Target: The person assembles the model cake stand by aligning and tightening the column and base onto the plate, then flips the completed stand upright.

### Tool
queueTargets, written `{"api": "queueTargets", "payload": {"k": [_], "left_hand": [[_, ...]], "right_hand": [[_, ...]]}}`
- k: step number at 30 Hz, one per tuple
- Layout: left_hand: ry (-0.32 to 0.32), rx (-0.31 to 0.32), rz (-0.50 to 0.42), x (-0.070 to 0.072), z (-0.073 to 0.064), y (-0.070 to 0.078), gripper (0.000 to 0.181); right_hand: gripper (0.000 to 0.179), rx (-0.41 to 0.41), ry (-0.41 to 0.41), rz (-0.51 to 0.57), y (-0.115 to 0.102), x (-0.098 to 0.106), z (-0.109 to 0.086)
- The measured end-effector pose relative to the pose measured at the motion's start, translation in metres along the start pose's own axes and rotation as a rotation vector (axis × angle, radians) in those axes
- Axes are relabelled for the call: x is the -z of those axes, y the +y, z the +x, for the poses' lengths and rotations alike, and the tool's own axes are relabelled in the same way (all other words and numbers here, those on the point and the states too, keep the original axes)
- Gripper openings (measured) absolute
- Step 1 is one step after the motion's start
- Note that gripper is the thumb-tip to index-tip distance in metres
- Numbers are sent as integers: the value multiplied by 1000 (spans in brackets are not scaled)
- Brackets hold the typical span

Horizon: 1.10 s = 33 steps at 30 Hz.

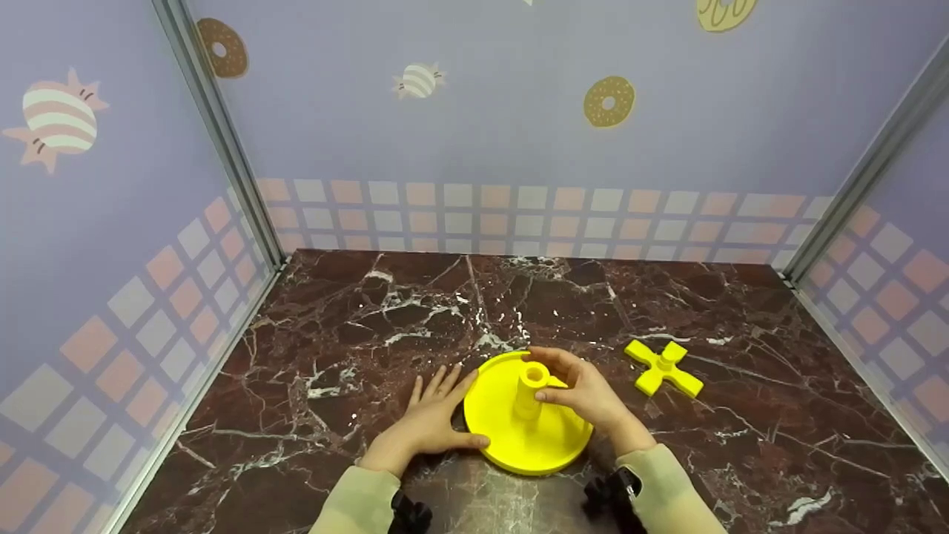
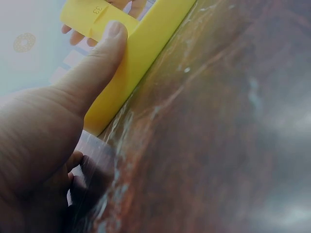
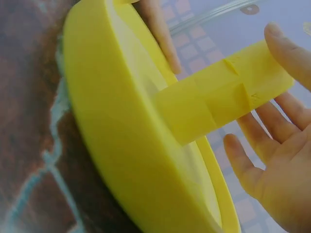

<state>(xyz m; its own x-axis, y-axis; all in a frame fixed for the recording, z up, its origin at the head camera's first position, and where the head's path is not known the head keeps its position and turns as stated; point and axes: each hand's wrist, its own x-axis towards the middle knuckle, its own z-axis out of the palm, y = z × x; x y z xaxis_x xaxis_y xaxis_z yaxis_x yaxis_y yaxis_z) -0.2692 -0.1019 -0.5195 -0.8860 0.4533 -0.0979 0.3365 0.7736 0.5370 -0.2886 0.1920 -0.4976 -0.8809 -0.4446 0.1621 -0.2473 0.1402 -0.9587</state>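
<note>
A round yellow dish [image 1: 495, 434] with a raised rim lies on the marbled table. From its middle rises a hollow yellow tube [image 1: 527, 400], upright, with small raised marks on its side in the right wrist view. My right hand [image 1: 589, 393] grips the tube near its top, thumb [image 3: 286, 48] on the near side and fingers behind it. At the dish's left edge, my left hand [image 1: 426, 424] rests with its fingers spread and fairly straight. Its thumb [image 2: 104, 56] presses on the rim. Whether the tube is fixed to the dish I cannot tell.
A yellow cross-shaped piece [image 1: 665, 368] with a short round peg lies on the table to the right of the dish. Patterned wall panels [image 1: 474, 133] enclose the marbled table [image 1: 415, 304] at the back and both sides.
</note>
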Motion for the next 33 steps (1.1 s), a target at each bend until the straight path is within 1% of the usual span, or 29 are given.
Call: {"api": "queueTargets", "payload": {"k": [3, 5, 8, 13, 20, 26, 28, 33], "left_hand": [[3, -1, 6, 0, 0, 0, 116], [2, 0, 9, 0, 0, 0, 116], [4, -3, 12, 0, 0, 0, 116], [4, -4, 0, 0, 0, 0, 117], [10, -7, 5, 0, 0, 0, 116], [11, -8, 12, 0, 0, 1, 115], [12, -7, 13, 0, 0, 1, 115], [13, -6, 13, 0, 0, 1, 115]], "right_hand": [[66, -5, -35, 40, -1, 2, -1], [65, -9, -48, 39, -1, 3, -1], [63, -22, -44, 19, -2, 3, -1], [60, -45, -11, 1, -3, 1, -1], [59, -39, 54, -3, -1, -3, 0], [53, -28, 85, -45, -1, -4, 0], [54, -22, 78, -41, 0, -4, 0], [58, -6, 25, -16, 0, -3, 1]]}}
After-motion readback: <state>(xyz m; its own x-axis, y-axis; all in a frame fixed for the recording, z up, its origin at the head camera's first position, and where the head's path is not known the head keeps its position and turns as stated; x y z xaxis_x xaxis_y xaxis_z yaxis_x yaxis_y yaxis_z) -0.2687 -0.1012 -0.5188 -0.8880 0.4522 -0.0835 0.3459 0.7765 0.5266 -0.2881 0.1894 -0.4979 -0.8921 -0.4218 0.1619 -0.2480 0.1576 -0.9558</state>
